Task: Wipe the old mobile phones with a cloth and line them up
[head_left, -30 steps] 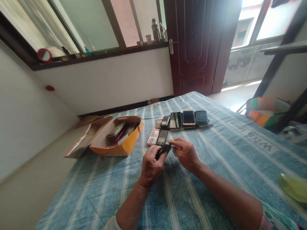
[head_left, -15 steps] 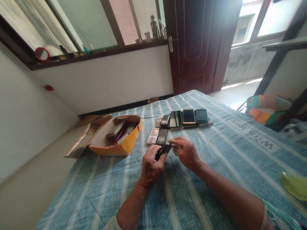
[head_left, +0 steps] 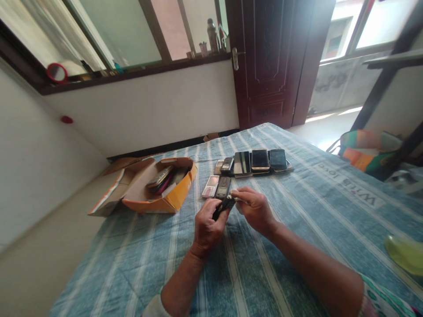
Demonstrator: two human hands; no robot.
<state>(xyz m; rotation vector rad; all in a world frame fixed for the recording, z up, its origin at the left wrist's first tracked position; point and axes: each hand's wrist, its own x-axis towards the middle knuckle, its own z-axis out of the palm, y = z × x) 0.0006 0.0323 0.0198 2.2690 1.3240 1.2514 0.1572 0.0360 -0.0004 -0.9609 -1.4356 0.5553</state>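
My left hand (head_left: 208, 224) is wrapped round a black mobile phone (head_left: 224, 208), held tilted above the bed. My right hand (head_left: 256, 209) pinches a small white cloth (head_left: 240, 208) against the phone's upper end; most of the cloth is hidden by the fingers. Just beyond my hands lie a silver-white keypad phone (head_left: 210, 186) and a dark keypad phone (head_left: 223, 187), side by side. Behind them is a row with a small keypad phone (head_left: 227, 165), a black smartphone (head_left: 242, 163), a gold-edged smartphone (head_left: 260, 160) and a dark smartphone (head_left: 278, 159), some stacked on others.
An orange cardboard box (head_left: 181, 193), lid folded open to the left, holds several phones (head_left: 160, 179). Everything rests on a blue striped bedspread (head_left: 158, 259). A yellow-green object (head_left: 401, 255) lies at the right edge. Beyond stand a dark red door (head_left: 267, 88) and a window sill (head_left: 139, 72).
My right hand and the white cloth have shifted slightly at the phone's upper end. My left hand keeps its hold on the phone; the laid-out phones and the box stay in place.
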